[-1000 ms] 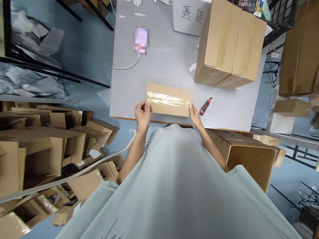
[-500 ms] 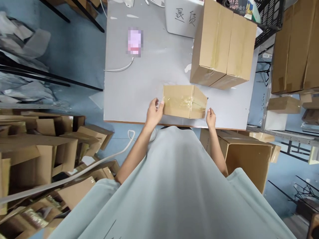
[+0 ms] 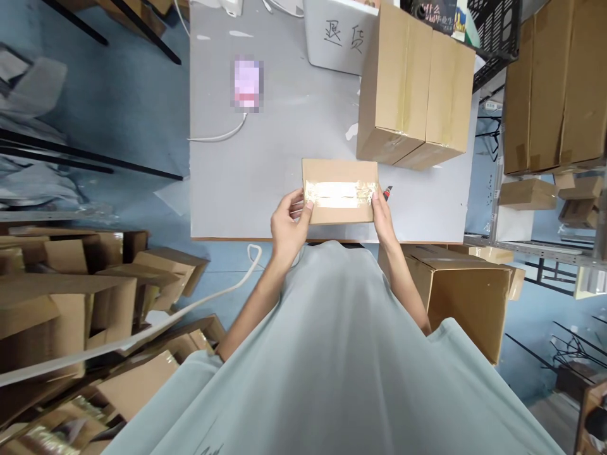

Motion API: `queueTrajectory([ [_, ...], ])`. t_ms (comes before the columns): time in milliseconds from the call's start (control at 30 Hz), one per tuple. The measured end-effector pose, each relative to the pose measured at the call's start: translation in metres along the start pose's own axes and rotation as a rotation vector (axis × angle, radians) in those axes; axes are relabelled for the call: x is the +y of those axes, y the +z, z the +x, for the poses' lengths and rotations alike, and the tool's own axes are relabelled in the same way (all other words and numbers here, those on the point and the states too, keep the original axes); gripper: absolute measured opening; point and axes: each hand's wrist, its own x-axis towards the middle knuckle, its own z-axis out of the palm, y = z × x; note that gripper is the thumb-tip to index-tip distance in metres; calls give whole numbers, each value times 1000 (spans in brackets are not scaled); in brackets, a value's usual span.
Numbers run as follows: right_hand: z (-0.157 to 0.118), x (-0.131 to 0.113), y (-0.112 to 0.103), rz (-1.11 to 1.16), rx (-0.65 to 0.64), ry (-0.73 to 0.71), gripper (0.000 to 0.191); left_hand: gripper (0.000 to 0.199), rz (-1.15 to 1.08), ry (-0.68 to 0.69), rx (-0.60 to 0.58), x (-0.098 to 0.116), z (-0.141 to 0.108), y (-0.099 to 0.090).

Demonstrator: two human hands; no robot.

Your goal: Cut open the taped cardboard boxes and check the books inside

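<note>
Grey surface (image 3: 237, 189) frames a two-handed grip

Two large cartons (image 3: 412, 85) stand side by side at the far right, next to a white bin (image 3: 337, 38). A taped cardboard box (image 3: 340, 172) is at the near edge; whether it rests there cannot be told. The left hand's (image 3: 290, 221) fingers pinch its left end, thumb on the front; the right hand's (image 3: 385, 220) fingers clasp the right end, just beside a partly hidden red-and-black cutter (image 3: 387, 192)

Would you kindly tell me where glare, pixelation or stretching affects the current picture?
Head view: glare whitens the tape on the held carton; same view, pixelation hides details of the pinkish object; same view, the shirt seems stretched toward the bottom corners.
</note>
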Motion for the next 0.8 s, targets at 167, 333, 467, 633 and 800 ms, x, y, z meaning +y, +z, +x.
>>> queueTrajectory([
  [167, 5, 21, 25, 43, -120, 26, 114, 43, 127, -7, 53, -13, 1, -25],
  [333, 5, 33, 45, 48, -75, 1, 114, 47, 41, -43, 19, -30, 10, -37],
  [467, 7, 40, 34, 20, -84, 8, 109, 52, -2, -65, -2, -25, 10, -36],
  [633, 7, 54, -10, -33, -48, 26, 100, 59, -92, -104, -172, -21, 11, -36],
  [800, 6, 68, -64, -107, 137, 12, 86, 54, -52, -264, -210, -45, 37, -30],
])
